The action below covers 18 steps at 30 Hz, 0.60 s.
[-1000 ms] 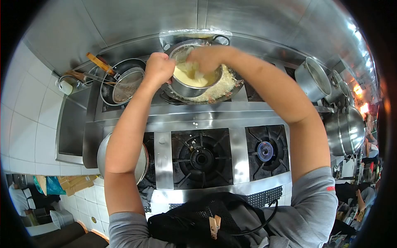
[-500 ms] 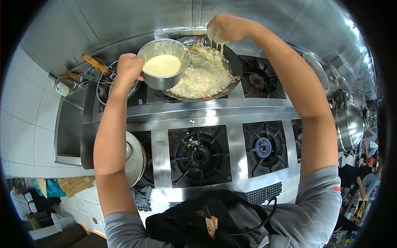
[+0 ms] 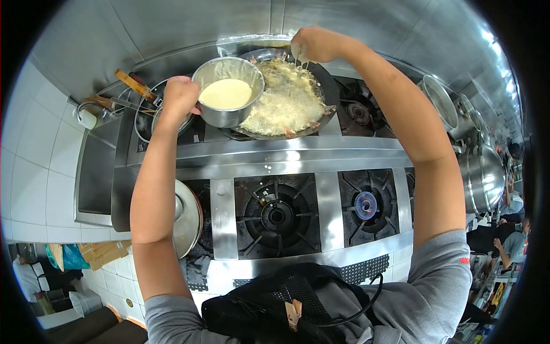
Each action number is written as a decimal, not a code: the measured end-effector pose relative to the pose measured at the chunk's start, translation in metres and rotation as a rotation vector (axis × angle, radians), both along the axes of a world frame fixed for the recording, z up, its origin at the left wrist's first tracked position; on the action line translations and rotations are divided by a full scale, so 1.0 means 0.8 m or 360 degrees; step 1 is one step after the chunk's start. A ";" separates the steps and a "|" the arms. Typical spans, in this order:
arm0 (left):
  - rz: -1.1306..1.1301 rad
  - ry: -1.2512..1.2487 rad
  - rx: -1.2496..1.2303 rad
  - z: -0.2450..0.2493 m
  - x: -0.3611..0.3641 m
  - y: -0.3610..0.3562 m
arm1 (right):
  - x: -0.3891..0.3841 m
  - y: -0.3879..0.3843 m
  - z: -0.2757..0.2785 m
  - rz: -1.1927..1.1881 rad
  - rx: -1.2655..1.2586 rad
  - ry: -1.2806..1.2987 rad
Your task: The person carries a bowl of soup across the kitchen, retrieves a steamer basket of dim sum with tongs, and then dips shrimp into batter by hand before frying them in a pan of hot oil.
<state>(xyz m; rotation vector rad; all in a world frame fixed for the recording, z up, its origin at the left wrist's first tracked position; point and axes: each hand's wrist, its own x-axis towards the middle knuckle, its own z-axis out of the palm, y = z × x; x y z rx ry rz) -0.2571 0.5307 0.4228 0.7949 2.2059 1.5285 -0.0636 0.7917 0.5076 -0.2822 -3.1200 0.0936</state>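
My left hand (image 3: pixel 182 97) is closed at the left side of a metal saucepan (image 3: pixel 220 117), gripping it where a handle is hidden. Pale yellow batter (image 3: pixel 226 93) half fills the saucepan, which is held over the left edge of a large dark wok (image 3: pixel 327 86). Oil bubbles in the wok around a broad pale layer of frying batter (image 3: pixel 286 106), with reddish-brown pieces at its rim. Above the wok's far right edge is my right hand (image 3: pixel 312 46), its batter-coated fingers drawn together and pointing down. Thin strands of batter drip from them.
A lit blue burner (image 3: pixel 366 205) stands front right, beside an unlit burner (image 3: pixel 277 215). At back left, a pan (image 3: pixel 143 123) holds utensils, one with an orange-brown handle (image 3: pixel 132 83). A round lid (image 3: pixel 186 221) lies front left. Metal bowls (image 3: pixel 484 178) line the right; people are farther off.
My right hand has moved slightly down and right, and the batter strands under it look thinner and shorter. My left hand still holds the saucepan in nearly the same place.
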 end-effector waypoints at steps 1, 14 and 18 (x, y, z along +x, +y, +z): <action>-0.0001 0.0014 -0.0008 -0.001 0.001 0.002 | 0.003 -0.004 0.003 -0.0005 -0.0043 -0.0027; -0.0209 0.0067 -0.0047 0.002 0.056 0.049 | -0.034 -0.074 -0.101 0.0348 -0.0240 0.0141; -0.0240 0.0100 -0.0047 0.007 0.066 0.059 | -0.038 -0.108 -0.092 0.0156 0.0001 -0.0663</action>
